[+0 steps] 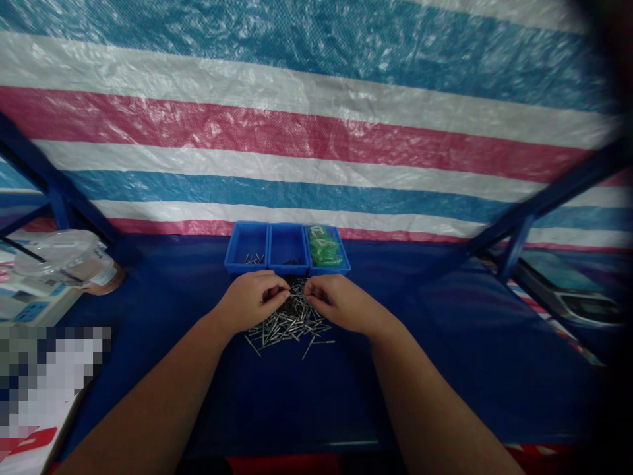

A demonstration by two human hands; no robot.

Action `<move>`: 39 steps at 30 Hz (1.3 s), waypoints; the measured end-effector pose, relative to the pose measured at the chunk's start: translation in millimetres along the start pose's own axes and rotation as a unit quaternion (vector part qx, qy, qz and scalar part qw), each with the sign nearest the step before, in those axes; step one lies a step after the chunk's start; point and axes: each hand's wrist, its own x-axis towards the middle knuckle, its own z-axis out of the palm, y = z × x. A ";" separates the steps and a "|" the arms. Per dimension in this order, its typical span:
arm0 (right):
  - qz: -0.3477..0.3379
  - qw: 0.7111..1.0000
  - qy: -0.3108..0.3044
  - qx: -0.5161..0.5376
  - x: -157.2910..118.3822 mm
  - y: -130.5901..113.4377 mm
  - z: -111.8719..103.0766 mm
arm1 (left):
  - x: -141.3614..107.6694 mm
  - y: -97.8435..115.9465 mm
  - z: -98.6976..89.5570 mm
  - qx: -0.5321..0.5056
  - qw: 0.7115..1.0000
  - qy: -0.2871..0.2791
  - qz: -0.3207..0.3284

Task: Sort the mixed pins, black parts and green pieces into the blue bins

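A loose pile of thin silver metal pins (291,326), which look like blind rivets, lies on the blue table (297,402). Over the pile's left side, my left hand (254,300) has its thumb and forefinger pinched together. Facing it from the right, my right hand (341,302) is pinched the same way, a small gap from the left. Anything between the fingertips is too small to make out. Just beyond both hands stands a blue three-part bin (288,269). Its left compartment holds several pins, the middle one some small dark pieces, and the right one a green plastic packet (325,247).
A lidded plastic cup (101,274) and a pale box stand at the left. Nearer on that side lies a partly pixelated white thing. A scale (576,297) sits at the right, behind a blue frame post (514,247). Striped sheeting (306,132) hangs behind the table.
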 end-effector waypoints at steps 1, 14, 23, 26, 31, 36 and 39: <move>-0.005 1.000 0.007 -0.009 0.2 -1.2 1.3 | -0.4 1.3 -0.1 -0.005 1.000 -0.007 0.004; -0.068 0.996 0.051 -0.028 2.2 -8.7 6.2 | -1.2 3.0 0.0 -0.001 1.000 0.004 0.029; 0.009 0.994 0.093 0.048 4.2 -2.4 5.0 | -1.3 -15.7 -15.4 0.092 0.955 0.261 -0.109; 0.031 0.991 0.113 0.066 4.6 -0.7 3.7 | -2.6 -27.8 -20.1 0.143 0.934 0.268 -0.186; 0.066 0.985 0.132 0.089 6.3 5.3 2.7 | -4.4 -37.2 -19.9 0.154 0.934 0.236 -0.221; 0.091 0.972 0.168 0.139 7.1 14.0 3.8 | -5.3 -40.2 -18.3 0.151 0.936 0.250 -0.196; 0.086 0.966 0.177 0.170 7.3 18.2 6.1 | -4.0 -36.1 -18.2 0.146 0.942 0.245 -0.174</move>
